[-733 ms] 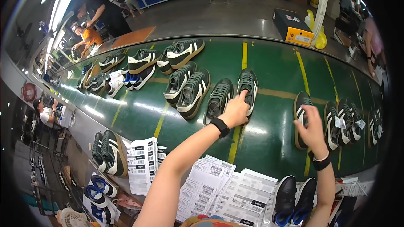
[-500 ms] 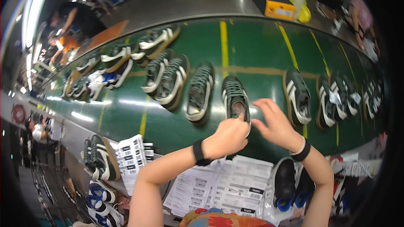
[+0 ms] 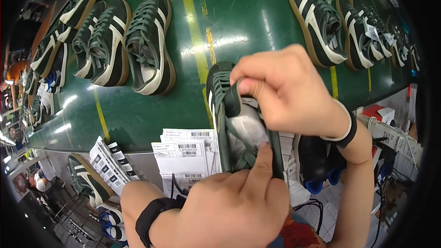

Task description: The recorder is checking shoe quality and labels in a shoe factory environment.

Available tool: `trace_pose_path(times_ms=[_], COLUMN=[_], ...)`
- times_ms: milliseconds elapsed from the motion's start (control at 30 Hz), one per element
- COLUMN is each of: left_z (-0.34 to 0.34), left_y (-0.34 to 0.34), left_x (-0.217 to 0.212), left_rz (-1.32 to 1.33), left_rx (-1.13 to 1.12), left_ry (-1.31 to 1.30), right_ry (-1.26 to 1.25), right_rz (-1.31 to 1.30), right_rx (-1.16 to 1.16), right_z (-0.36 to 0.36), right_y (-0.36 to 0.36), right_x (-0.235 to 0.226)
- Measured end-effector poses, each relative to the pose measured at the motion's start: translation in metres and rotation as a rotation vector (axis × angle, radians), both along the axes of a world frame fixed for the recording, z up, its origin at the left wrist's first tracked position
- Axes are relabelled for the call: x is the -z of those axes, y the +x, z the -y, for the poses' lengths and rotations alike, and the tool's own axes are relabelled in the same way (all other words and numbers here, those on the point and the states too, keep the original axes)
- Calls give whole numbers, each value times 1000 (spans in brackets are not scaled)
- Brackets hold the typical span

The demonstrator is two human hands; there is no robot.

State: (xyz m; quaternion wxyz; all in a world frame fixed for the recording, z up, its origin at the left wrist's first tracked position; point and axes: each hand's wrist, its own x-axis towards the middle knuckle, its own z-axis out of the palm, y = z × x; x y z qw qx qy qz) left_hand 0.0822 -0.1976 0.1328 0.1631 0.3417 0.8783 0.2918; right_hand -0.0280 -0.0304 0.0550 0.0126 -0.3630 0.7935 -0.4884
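A dark green sneaker (image 3: pixel 215 80) with white stripes is held tilted in front of me, its toe pointing away. My right hand (image 3: pixel 294 92) pinches the tongue (image 3: pixel 233 102) between thumb and fingers and lifts it. Crumpled white paper (image 3: pixel 248 128) shows in the shoe opening, with green lace ends beside it. My left hand (image 3: pixel 229 202) is at the heel, one finger stretched up against the paper; its other fingers are bent around the heel and partly hidden.
Matching sneakers stand on the green table (image 3: pixel 239 23), a sneaker group (image 3: pixel 108 41) left and another (image 3: pixel 317 23) right. Sheets of printed labels (image 3: pixel 179 156) lie at the near edge. Black shoes with blue lining (image 3: pixel 317 156), a white power strip (image 3: pixel 390 138) and cables are at the right.
The sneaker has come off the table toward me. My right hand, earlier open beside it, now grips the tongue. The view has moved closer and lower.
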Motion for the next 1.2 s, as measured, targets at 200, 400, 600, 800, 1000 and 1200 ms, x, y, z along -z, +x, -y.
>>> trace_pose_path(times_ms=[200, 400, 600, 800, 1000, 1200], left_z=[4, 45, 141, 148, 68, 52], left_y=[-15, -16, -80, -86, -9, 28], left_x=[-5, 23, 89, 128, 15, -42], left_rz=[-89, -218, -541, -498, -150, -85], left_rx=[-39, -446, -360, -367, -375, -237], left_ry=[93, 361, -117, -214, -10, -202], right_ry=[76, 107, 358, 202, 171, 400], right_rz=[656, -494, -702, -352, -109, 22], right_rx=[46, 124, 586, 190, 19, -208], right_z=[9, -15, -42, 43, 65, 49], right_y=[-21, -22, -72, -56, 20, 55], right_x=[-3, -23, -17, 11, -17, -66])
